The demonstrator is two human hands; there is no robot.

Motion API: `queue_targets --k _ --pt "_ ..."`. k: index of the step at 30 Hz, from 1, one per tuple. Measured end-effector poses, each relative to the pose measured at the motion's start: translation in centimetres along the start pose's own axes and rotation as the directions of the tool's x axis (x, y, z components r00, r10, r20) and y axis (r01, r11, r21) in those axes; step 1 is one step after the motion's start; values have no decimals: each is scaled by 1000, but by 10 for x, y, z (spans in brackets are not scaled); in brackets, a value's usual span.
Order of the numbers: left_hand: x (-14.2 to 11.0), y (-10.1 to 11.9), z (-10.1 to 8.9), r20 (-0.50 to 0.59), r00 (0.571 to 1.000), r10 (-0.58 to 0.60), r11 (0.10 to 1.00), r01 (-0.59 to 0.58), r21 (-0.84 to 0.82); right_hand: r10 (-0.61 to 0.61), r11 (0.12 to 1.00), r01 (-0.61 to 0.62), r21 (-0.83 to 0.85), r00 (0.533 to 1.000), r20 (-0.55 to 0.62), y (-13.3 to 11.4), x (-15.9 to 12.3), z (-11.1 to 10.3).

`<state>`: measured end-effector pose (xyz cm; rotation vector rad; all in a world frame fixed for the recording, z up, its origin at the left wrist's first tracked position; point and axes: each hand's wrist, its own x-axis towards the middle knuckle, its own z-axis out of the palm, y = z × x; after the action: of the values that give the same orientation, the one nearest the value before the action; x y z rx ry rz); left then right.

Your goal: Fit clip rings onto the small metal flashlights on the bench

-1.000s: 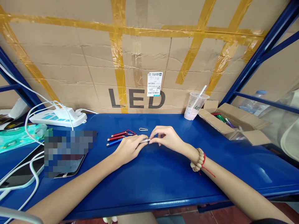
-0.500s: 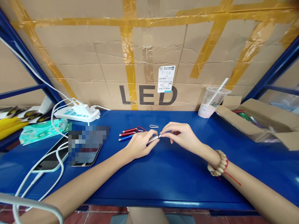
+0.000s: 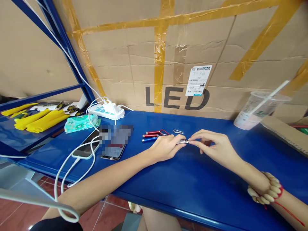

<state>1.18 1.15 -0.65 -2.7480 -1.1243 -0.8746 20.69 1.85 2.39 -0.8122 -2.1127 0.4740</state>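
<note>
My left hand (image 3: 165,148) is closed around a slim silver penlight (image 3: 181,141), its tip pointing right. The thumb and fingertips of my right hand (image 3: 215,146) pinch a small metal piece at that tip; its exact form is too small to tell. Just behind my left hand lie two red penlights (image 3: 152,132), one with a red carabiner clip (image 3: 165,132), and a blue penlight (image 3: 149,140) partly covered by the hand. A loose silver carabiner clip (image 3: 178,132) rests on the blue table (image 3: 192,192) beyond my fingers.
To the left are two phones (image 3: 84,146) (image 3: 117,149), white cables (image 3: 57,175), a power strip (image 3: 106,111) and a green tissue pack (image 3: 80,123). Yellow items (image 3: 45,120) lie farther left. A plastic cup (image 3: 257,110) and an open carton (image 3: 286,134) stand right. Taped cardboard (image 3: 134,70) rises behind.
The view has turned left, so everything appears farther right and more yellow items show. Both hands keep hold of the silver penlight in nearly the same pose.
</note>
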Motion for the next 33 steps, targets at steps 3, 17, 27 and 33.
queue_targets --k 3,17,27,33 --pt "-1 -2 0 13 1000 26 999 -27 17 0 1000 0 11 1000 16 0 -1 0" --pt "-5 -5 -1 23 990 140 987 -138 -79 202 979 -204 -4 965 170 5 0 0" --pt "-9 2 4 -41 990 133 989 -135 -56 -88 903 182 -389 965 247 -9 -12 1" --pt "-8 3 3 -14 983 181 981 -180 70 92 970 -33 -241 967 237 -17 -12 10"
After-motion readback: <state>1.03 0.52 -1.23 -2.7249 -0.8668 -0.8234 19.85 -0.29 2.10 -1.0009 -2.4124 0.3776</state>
